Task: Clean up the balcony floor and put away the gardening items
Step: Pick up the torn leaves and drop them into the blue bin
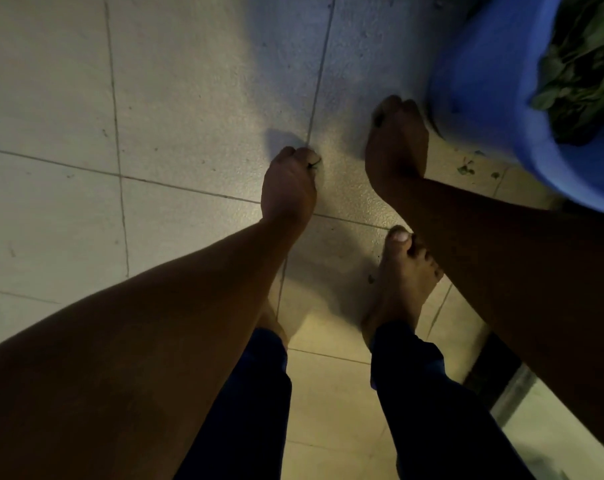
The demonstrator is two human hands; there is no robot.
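My left hand (288, 183) reaches down to the pale tiled floor (189, 98), fingers curled, pinching a small dark bit of plant debris (315, 163) at its fingertips. My right hand (395, 143) is also low over the floor, fingers curled under so I cannot see whether it holds anything. It lies just left of a blue plastic tub (484, 81) filled with green leafy cuttings (584, 74). A few small leaf scraps (466, 167) lie on the tiles under the tub's rim.
My bare feet (400, 278) and dark trouser legs stand on the tiles below the hands. A dark door track (494, 372) runs along the lower right. Another leaf scrap (371, 279) lies beside my right foot.
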